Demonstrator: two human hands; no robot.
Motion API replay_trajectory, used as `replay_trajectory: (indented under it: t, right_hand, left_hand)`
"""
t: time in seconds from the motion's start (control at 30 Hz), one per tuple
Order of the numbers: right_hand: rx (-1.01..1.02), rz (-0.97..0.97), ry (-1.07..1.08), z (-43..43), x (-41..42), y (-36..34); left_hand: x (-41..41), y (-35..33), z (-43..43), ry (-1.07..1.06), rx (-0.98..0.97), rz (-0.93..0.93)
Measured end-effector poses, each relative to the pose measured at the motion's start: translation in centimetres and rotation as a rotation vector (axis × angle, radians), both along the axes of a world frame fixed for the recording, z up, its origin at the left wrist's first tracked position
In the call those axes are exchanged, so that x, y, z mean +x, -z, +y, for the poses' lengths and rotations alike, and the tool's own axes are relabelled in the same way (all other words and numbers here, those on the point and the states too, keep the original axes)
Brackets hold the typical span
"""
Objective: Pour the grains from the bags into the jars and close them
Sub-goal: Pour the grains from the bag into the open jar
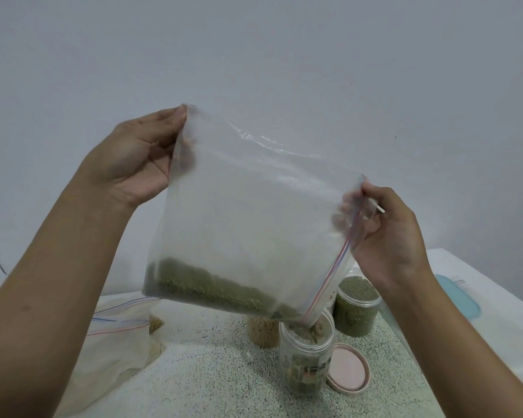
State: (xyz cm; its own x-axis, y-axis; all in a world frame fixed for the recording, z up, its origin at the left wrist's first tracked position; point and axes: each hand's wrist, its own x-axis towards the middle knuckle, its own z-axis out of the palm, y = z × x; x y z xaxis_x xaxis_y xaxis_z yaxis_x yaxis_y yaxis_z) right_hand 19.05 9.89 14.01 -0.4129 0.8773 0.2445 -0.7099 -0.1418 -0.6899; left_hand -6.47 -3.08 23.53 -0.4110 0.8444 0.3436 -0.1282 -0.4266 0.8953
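The left hand [133, 158] pinches a corner of the bag [254, 191] up high, so the green grains [212, 288] slide down into the open jar [307, 351] under its mouth. The right hand [387, 236] pinches the zip edge to aim it.

A plain pale grey wall [284, 55] fills the view toward 12 o'clock. At 6 o'clock there is an off-white speckled surface [209, 372]. At 4 o'clock a flat light blue plastic lid with rounded corners [467, 297] lies on a smooth white table top [501, 312].
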Motion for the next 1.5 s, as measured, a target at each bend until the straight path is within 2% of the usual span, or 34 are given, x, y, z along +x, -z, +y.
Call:
replay_trajectory:
  t: [1.5]
  right_hand:
    - [-0.012,-0.026,0.061,0.8,0.2,0.3]
  left_hand:
    - [0.6,0.0,0.6,0.036,-0.027,-0.018]
